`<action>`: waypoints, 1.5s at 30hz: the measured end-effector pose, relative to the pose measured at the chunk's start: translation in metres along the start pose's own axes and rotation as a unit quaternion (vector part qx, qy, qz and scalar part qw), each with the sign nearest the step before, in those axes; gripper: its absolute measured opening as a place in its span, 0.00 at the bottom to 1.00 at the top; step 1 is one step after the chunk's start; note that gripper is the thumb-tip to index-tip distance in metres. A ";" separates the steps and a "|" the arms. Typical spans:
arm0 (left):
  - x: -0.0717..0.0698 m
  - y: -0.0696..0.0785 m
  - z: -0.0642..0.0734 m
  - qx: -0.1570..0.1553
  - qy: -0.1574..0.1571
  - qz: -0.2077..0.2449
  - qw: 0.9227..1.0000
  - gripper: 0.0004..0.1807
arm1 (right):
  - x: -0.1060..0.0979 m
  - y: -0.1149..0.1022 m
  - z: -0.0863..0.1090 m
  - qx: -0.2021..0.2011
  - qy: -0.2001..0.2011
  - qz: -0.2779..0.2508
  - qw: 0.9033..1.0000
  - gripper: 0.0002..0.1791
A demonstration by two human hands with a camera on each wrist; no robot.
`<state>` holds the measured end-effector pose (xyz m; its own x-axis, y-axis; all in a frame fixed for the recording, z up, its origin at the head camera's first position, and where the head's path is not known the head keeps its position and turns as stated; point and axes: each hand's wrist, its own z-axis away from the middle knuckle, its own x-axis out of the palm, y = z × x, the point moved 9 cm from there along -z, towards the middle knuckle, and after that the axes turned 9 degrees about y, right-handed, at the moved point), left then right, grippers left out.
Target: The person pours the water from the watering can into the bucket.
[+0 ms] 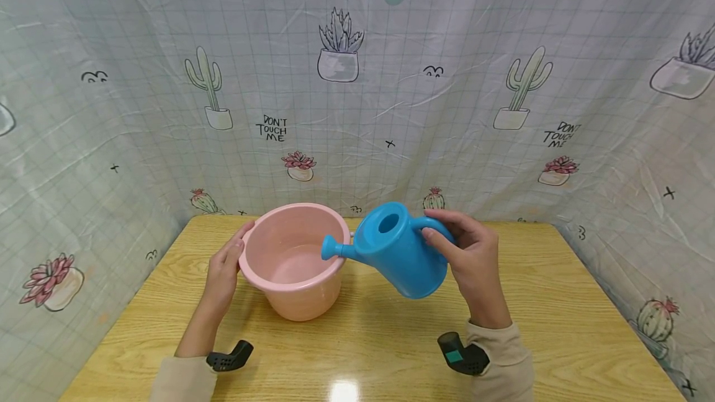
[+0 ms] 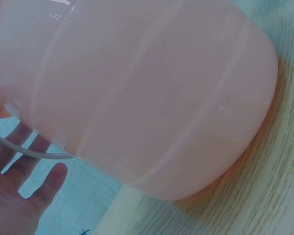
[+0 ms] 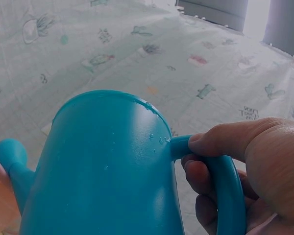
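A pink plastic bucket (image 1: 304, 299) stands on the table at left of centre, its wide mouth facing up toward me. My left hand (image 1: 222, 272) touches its rim from the left side. Those fingers (image 2: 48, 188) look straight and spread beside the bucket's thin bail handle (image 2: 36, 153) in the left wrist view. My right hand (image 1: 466, 253) grips the curved handle of a blue watering can (image 1: 404, 259). The can tilts left, with its spout (image 1: 331, 248) over the bucket's right rim. Water drops dot the can's upper side in the right wrist view; its inside is mostly hidden.
A wood-grain table (image 1: 391, 352) lies under the bucket. Behind and on both sides hangs a sheet (image 1: 385, 110) printed with potted cacti, meeting the table's far edge. Black devices (image 1: 230, 357) are worn at both wrists, over beige sleeves.
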<state>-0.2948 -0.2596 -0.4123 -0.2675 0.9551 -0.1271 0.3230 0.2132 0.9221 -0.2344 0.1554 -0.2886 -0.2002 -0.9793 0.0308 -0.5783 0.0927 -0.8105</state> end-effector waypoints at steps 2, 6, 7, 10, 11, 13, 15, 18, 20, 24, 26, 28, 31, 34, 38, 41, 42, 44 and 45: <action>0.000 0.000 0.000 0.000 0.000 -0.002 1.000 0.26 | 0.000 0.000 0.000 0.000 0.000 0.001 1.000 0.18; 0.000 -0.001 0.000 0.000 0.001 0.000 1.000 0.27 | 0.000 -0.001 0.000 0.001 0.000 0.003 1.000 0.18; 0.000 -0.001 0.000 0.000 0.000 0.000 1.000 0.27 | 0.000 0.000 0.000 0.001 0.000 0.003 1.000 0.18; -0.001 -0.001 0.000 0.001 0.002 0.004 1.000 0.27 | 0.000 -0.001 0.000 0.002 0.001 0.003 1.000 0.18; -0.001 -0.001 0.000 0.001 0.002 0.004 1.000 0.27 | 0.000 -0.001 0.000 0.002 0.001 0.002 1.000 0.18; -0.001 -0.001 0.000 0.001 0.002 0.005 1.000 0.27 | 0.000 -0.001 0.000 0.002 0.001 0.001 1.000 0.18; -0.001 -0.001 0.000 0.000 0.003 0.005 1.000 0.27 | 0.000 0.000 0.000 0.003 0.001 0.002 1.000 0.18; -0.001 -0.001 0.000 -0.001 0.004 0.003 1.000 0.27 | 0.000 0.000 0.000 0.002 0.000 0.005 1.000 0.18; -0.001 0.000 0.000 -0.001 0.003 0.000 1.000 0.27 | 0.000 0.000 0.000 0.002 -0.001 0.008 1.000 0.18; -0.001 0.000 0.001 0.000 0.002 -0.004 1.000 0.26 | 0.000 0.001 0.001 0.006 -0.003 0.013 1.000 0.18; -0.001 0.000 0.001 -0.001 0.002 -0.004 1.000 0.26 | 0.000 0.001 0.001 0.008 -0.004 0.014 1.000 0.18; -0.001 -0.001 0.001 -0.002 0.001 -0.004 1.000 0.26 | 0.000 0.001 0.001 0.009 -0.005 0.013 1.000 0.18; -0.001 -0.002 0.001 -0.003 0.001 -0.003 1.000 0.27 | 0.001 0.000 0.001 0.009 -0.007 0.010 1.000 0.18; -0.001 -0.002 0.000 -0.004 0.001 -0.003 1.000 0.27 | 0.001 0.000 0.001 0.007 -0.008 0.010 1.000 0.18; -0.001 -0.001 0.001 -0.004 0.000 -0.002 1.000 0.27 | 0.001 0.000 0.001 0.004 -0.007 0.014 1.000 0.18; -0.001 -0.001 0.001 -0.003 -0.001 -0.001 1.000 0.27 | 0.001 -0.001 0.001 0.003 -0.007 0.017 1.000 0.18; -0.001 0.000 0.001 -0.003 -0.001 0.000 1.000 0.27 | 0.001 -0.001 0.001 0.004 -0.008 0.018 1.000 0.18; -0.001 0.000 0.001 -0.003 0.000 -0.001 1.000 0.27 | 0.001 -0.001 0.001 0.004 -0.008 0.018 1.000 0.18; -0.001 0.000 0.001 -0.003 0.000 -0.001 1.000 0.27 | 0.001 -0.002 0.001 0.003 -0.008 0.018 1.000 0.18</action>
<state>-0.2938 -0.2604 -0.4129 -0.2688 0.9545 -0.1294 0.3161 0.2143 0.9242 -0.2331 0.1545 -0.2875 -0.2070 -0.9783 -0.0074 -0.5657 0.1258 -0.8149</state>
